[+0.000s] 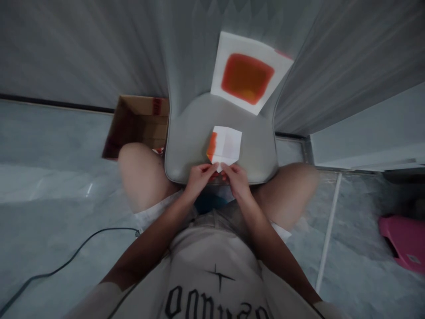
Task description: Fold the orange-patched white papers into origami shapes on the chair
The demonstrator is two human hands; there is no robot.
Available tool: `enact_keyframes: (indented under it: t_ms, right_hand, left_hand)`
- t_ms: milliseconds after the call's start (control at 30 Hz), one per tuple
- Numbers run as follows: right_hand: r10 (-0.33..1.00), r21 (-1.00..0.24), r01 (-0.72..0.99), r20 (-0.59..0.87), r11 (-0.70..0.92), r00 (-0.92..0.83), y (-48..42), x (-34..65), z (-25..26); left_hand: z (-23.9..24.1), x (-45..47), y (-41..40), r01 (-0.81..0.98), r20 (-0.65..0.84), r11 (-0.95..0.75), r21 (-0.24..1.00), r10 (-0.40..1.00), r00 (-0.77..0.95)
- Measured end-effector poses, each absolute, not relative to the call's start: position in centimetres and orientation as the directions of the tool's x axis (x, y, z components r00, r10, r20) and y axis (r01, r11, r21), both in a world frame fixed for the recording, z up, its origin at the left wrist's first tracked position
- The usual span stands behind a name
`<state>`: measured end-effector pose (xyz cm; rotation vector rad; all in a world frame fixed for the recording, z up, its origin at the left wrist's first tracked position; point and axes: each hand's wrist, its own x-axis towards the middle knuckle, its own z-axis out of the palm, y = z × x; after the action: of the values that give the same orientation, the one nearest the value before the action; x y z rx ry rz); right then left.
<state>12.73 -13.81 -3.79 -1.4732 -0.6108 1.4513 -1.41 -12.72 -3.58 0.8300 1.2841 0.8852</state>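
A small folded sheet of paper [229, 144], white with an orange-red strip along its left side, lies over the front of a grey chair seat [186, 146]. My left hand [201, 177] pinches the paper's near edge between thumb and fingers. Close beside it, my right hand [237, 177] pinches the same edge, the thumbs almost meeting at its pointed near tip. Creases run across the paper. Some fingers of both hands are hidden beneath it. Farther back, a larger white sheet [217, 79] with a red-orange square printed on it leans against the chair's backrest.
An open cardboard box [144, 106] stands on the floor left of the chair. A dark cable [83, 243] runs across the floor at lower left. At the far right is a pink plastic stool [403, 241]. Grey curtains [83, 48] hang behind the chair.
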Motion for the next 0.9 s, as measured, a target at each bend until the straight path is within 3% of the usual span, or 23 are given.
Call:
enact_keyframes:
  t_ms: [300,467,700,900]
  right_hand:
    - [0.848,-0.832,-0.274,-0.521,-0.482,0.092,-14.3,12.9,-3.3]
    - [0.841,-0.831,-0.275,-0.528,-0.484,0.116,-14.9,12.9,-3.7]
    - [0.83,-0.815,-0.284,-0.549,-0.505,0.099,-15.1,13.1,-3.7]
    - [0.805,-0.765,-0.319,-0.593,-0.56,0.009,-15.1,12.8,-3.4]
  left_hand:
    - [-4.3,-0.7,-13.9,0.153,-0.188,0.194,0.969,0.981,-0.047]
    - [-4.3,-0.3,-14.4,0.255,-0.141,0.163,0.953,0.985,-0.102]
    - [-4.4,-0.1,-14.6,0.193,-0.085,0.112,0.975,0.986,-0.141]
    - [-4.8,-0.6,-14.3,0.062,-0.141,0.149,0.987,0.983,-0.118]
